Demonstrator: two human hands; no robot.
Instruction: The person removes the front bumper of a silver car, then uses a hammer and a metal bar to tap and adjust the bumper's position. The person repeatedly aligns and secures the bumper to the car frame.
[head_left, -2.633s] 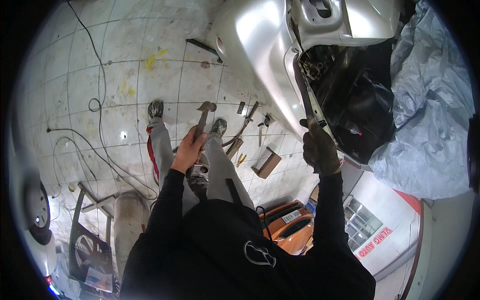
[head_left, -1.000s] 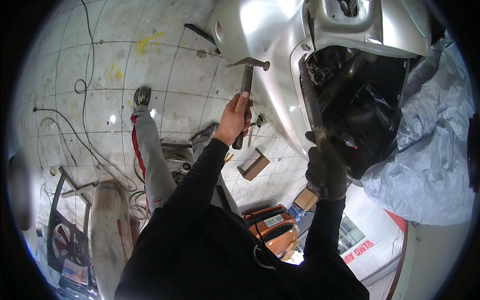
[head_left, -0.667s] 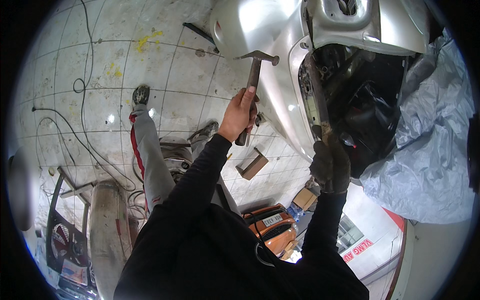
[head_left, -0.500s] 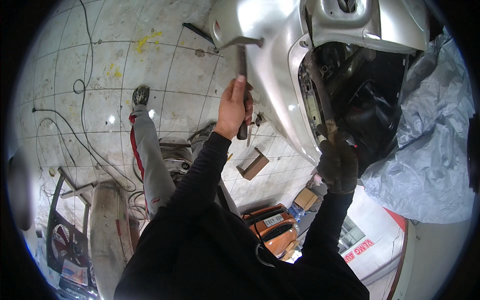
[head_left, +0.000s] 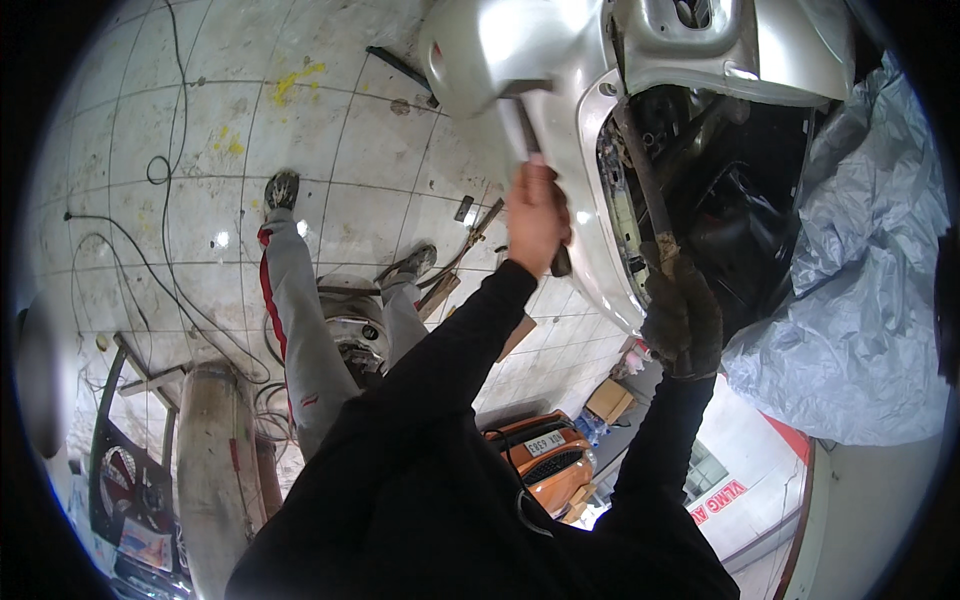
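My bare left hand (head_left: pixel 537 222) is wrapped round the handle of a hammer (head_left: pixel 526 90). Its blurred head is over the silver car body panel (head_left: pixel 590 35); whether it touches the metal I cannot tell. On the right, my gloved right hand (head_left: pixel 683 315) grips a long, worn metal bar (head_left: pixel 642 180). That bar runs upward along the edge of the dark opening (head_left: pixel 740 220) in the bodywork, its far end near the top corner of the opening.
Crinkled plastic sheeting (head_left: pixel 860 320) covers the right side. An orange car (head_left: pixel 545 460) shows below my arms. On the tiled floor lie a black cable (head_left: pixel 170 200), a fan shroud (head_left: pixel 130 480) and a large brownish cylinder (head_left: pixel 215 450). Cardboard boxes (head_left: pixel 610 400) stand farther off.
My left hand has swung the hammer to the right, over the silver panel. My right hand and the bar have shifted only slightly.
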